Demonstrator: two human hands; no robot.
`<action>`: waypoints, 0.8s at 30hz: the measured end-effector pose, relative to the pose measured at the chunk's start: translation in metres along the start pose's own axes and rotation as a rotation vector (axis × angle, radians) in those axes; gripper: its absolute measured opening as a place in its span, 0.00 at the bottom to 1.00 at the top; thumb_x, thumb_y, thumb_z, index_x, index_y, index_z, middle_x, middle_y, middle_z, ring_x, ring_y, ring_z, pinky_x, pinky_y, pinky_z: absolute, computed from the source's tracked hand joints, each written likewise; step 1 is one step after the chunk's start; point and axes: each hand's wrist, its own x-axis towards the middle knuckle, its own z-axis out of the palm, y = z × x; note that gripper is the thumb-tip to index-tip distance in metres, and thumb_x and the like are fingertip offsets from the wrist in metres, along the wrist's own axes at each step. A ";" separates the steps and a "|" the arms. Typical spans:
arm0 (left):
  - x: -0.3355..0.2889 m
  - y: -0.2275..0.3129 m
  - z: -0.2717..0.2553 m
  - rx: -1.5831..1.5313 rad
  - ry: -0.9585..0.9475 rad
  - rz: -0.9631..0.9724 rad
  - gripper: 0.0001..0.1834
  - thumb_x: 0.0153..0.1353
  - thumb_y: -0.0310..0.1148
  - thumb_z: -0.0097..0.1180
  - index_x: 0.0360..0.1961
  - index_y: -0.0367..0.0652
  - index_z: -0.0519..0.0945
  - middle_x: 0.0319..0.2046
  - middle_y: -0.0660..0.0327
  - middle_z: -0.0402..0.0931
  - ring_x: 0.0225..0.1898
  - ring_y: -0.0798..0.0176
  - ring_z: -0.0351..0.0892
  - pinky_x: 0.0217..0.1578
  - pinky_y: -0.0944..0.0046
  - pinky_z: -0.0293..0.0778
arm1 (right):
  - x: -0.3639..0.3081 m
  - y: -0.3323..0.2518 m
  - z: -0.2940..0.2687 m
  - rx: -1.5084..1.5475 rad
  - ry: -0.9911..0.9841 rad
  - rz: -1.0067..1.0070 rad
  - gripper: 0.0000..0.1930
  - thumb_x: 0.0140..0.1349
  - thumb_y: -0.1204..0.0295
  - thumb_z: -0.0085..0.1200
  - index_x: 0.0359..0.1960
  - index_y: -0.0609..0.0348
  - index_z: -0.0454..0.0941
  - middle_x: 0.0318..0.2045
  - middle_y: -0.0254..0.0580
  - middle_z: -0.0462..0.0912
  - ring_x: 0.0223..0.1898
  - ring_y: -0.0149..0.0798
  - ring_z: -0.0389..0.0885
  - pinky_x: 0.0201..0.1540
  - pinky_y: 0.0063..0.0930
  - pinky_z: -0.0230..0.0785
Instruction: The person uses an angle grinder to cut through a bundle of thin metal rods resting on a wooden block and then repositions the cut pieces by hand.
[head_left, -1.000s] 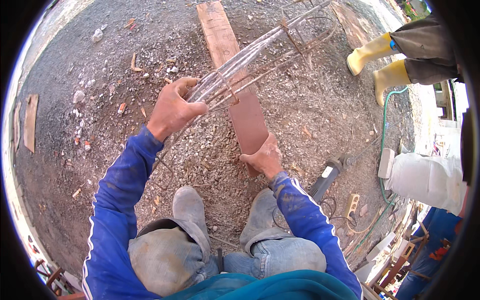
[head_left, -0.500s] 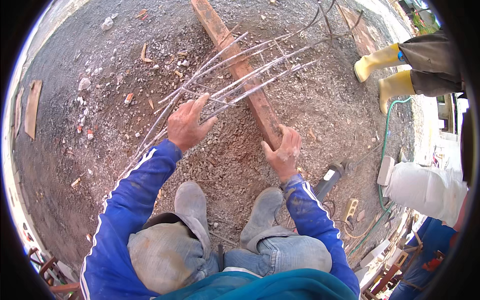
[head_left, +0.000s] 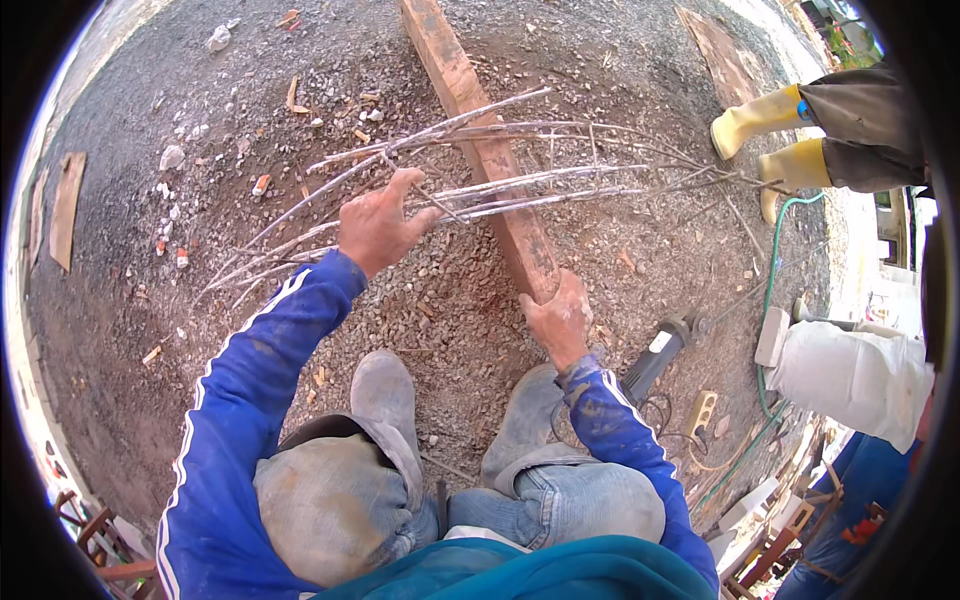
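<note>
A long reddish-brown wooden beam (head_left: 470, 100) runs from the far edge toward me. My right hand (head_left: 562, 322) grips its near end, thumb on the left side and fingers over the right. Across the beam lies a cage of thin metal rods (head_left: 560, 178), joined by a few bent cross ties, its bars spreading out to the left. My left hand (head_left: 382, 225) is at the near side of the cage, index finger and thumb apart beside a cross tie. Whether its hidden fingers touch a rod, I cannot tell.
An angle grinder (head_left: 655, 355) lies right of my right forearm, near a power strip (head_left: 702, 412). A green hose (head_left: 772, 270) curves along the right. Another person's yellow boots (head_left: 755, 125) stand at the far right. Flat boards (head_left: 66, 212) and rubble lie on the gravel.
The rod cage has swung clockwise, its right end coming nearer to me. The beam's far end has shifted slightly right. My right-hand fingers have closed further round the beam's end.
</note>
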 end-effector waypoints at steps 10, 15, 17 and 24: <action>-0.008 -0.003 -0.004 -0.172 0.053 0.005 0.25 0.60 0.44 0.67 0.53 0.42 0.75 0.35 0.57 0.75 0.37 0.57 0.78 0.40 0.57 0.75 | -0.001 0.001 -0.024 0.282 -0.031 -0.046 0.30 0.57 0.58 0.67 0.54 0.67 0.73 0.47 0.62 0.78 0.50 0.60 0.79 0.54 0.46 0.71; -0.010 -0.008 -0.007 -0.039 0.044 -0.042 0.24 0.60 0.53 0.65 0.41 0.41 0.80 0.39 0.56 0.76 0.41 0.49 0.78 0.44 0.49 0.74 | 0.020 0.000 -0.054 0.320 0.154 -0.242 0.24 0.62 0.59 0.63 0.52 0.64 0.76 0.48 0.58 0.79 0.50 0.58 0.79 0.54 0.46 0.72; -0.008 -0.008 -0.008 -0.006 0.057 0.023 0.25 0.60 0.55 0.64 0.39 0.41 0.82 0.38 0.56 0.77 0.44 0.48 0.78 0.47 0.49 0.73 | 0.026 0.005 -0.070 0.412 0.151 -0.194 0.23 0.62 0.60 0.63 0.51 0.64 0.77 0.46 0.58 0.80 0.49 0.57 0.80 0.54 0.45 0.72; -0.006 -0.001 -0.019 0.123 -0.205 -0.023 0.34 0.62 0.63 0.57 0.48 0.39 0.84 0.44 0.50 0.83 0.50 0.45 0.80 0.54 0.49 0.72 | -0.017 0.110 -0.104 0.564 0.375 0.254 0.21 0.65 0.60 0.62 0.49 0.66 0.78 0.42 0.46 0.82 0.46 0.41 0.81 0.52 0.36 0.73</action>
